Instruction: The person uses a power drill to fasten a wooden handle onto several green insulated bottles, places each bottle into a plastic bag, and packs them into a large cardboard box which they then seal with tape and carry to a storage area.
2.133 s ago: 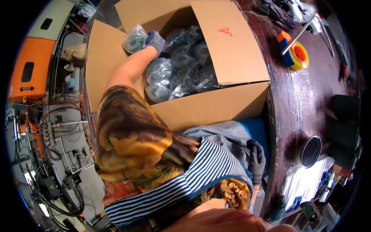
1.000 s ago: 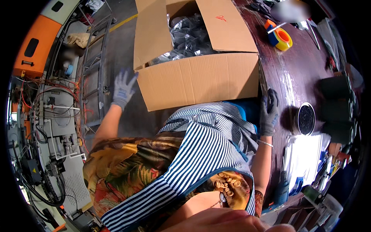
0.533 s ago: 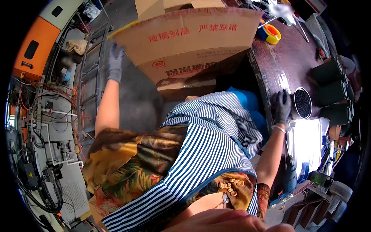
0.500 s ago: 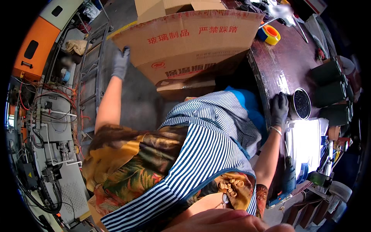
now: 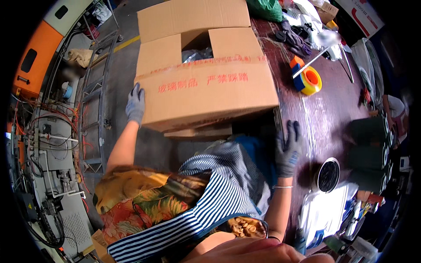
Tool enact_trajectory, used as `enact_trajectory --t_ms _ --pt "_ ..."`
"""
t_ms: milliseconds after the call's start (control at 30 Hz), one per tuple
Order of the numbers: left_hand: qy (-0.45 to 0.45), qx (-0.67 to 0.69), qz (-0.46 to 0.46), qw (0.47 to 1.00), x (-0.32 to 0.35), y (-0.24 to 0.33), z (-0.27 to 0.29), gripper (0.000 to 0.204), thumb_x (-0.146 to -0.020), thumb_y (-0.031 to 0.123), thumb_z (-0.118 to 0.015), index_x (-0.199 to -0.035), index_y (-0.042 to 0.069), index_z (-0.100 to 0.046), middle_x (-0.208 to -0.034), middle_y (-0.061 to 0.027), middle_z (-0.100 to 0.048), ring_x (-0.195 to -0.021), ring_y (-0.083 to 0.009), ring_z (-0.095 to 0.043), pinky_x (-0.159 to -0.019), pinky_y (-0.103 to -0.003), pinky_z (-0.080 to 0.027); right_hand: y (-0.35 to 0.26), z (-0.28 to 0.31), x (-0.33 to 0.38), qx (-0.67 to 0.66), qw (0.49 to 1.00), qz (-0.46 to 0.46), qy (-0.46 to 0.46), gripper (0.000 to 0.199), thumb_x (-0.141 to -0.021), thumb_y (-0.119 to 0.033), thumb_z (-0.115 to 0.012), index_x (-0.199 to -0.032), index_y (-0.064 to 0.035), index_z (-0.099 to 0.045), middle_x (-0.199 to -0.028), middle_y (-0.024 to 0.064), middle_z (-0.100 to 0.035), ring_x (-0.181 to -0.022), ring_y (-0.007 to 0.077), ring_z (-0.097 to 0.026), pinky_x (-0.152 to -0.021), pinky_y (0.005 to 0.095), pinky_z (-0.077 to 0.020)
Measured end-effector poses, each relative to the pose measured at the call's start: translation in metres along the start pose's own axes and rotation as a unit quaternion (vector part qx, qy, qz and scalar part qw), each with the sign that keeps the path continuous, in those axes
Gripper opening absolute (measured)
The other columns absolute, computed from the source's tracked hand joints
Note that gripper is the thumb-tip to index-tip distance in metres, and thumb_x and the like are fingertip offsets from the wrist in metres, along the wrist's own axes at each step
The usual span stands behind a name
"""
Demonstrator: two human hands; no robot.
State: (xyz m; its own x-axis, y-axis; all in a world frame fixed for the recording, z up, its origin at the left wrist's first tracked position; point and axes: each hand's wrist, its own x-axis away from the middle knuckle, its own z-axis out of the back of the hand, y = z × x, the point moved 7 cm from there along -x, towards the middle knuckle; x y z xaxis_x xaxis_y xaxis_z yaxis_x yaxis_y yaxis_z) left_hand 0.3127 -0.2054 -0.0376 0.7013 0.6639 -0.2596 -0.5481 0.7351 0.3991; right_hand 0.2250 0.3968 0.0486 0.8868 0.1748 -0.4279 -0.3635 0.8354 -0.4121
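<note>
A large cardboard box [image 5: 206, 94] with red print stands ahead of me, its near flap towards me. Through a gap between its top flaps, clear plastic-like wrapping [image 5: 197, 55] shows inside. My left hand [image 5: 136, 105], in a grey glove, rests against the box's left side with its fingers stretched out. My right hand [image 5: 288, 149], gloved the same way, is held over the table's near edge, just right of the box's near corner. Its fingers are spread and nothing is in them; it appears apart from the box.
On the dark red table [image 5: 302, 118] at the right are a yellow tape roll [image 5: 312, 81], a round tin of dark bits [image 5: 328, 175], white sheets [image 5: 324, 210] and several dark green containers [image 5: 370, 151]. Machinery [image 5: 57, 162] and a metal frame [image 5: 93, 109] stand to the left.
The box's near flap has swung over, and its top flaps now show. My left hand has come to the box's side. My right hand has moved forward, away from beside the tin.
</note>
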Motion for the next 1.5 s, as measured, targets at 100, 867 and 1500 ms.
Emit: enact_trajectory --t_ms 100,867,1500 --pt "0.012 -0.023 0.002 1.0 0.008 0.005 0.017 0.054 -0.096 0.044 -0.057 -0.144 0.022 -0.047 -0.137 -0.0189 -0.051 -0.118 -0.0387 -0.057 -0.095 -0.047 -0.049 -0.027 -0.055 -0.06 -0.044 0.997 0.011 -0.057 0.055 -0.092 -0.036 -0.063 -0.141 -0.0135 -0.053 -0.146 0.0218 -0.045 -0.133 0.0426 -0.043 -0.11 0.0501 -0.034" --pt "-0.339 0.218 0.015 0.915 -0.192 0.03 -0.031 0.064 -0.089 0.029 -0.067 -0.144 0.005 -0.046 -0.147 -0.0131 -0.046 -0.136 -0.0251 -0.043 -0.113 -0.042 -0.033 0.012 -0.125 -0.145 -0.289 0.908 -0.283 -0.109 0.023 -0.09 -0.02 -0.068 -0.106 -0.004 -0.067 -0.103 0.0115 -0.067 -0.1 0.0274 -0.063 -0.09 0.0344 -0.0494" --pt "-0.006 -0.09 0.239 0.967 -0.085 0.019 -0.019 0.111 -0.071 0.07 -0.073 -0.148 0.001 -0.035 -0.14 -0.0278 -0.048 -0.127 -0.0414 -0.049 -0.105 -0.048 -0.041 -0.021 -0.164 -0.175 0.048 0.943 -0.246 -0.217 0.092 -0.082 -0.06 -0.066 -0.143 0.0048 -0.04 -0.139 0.0333 -0.046 -0.123 0.0487 -0.047 -0.106 0.0528 -0.0376"
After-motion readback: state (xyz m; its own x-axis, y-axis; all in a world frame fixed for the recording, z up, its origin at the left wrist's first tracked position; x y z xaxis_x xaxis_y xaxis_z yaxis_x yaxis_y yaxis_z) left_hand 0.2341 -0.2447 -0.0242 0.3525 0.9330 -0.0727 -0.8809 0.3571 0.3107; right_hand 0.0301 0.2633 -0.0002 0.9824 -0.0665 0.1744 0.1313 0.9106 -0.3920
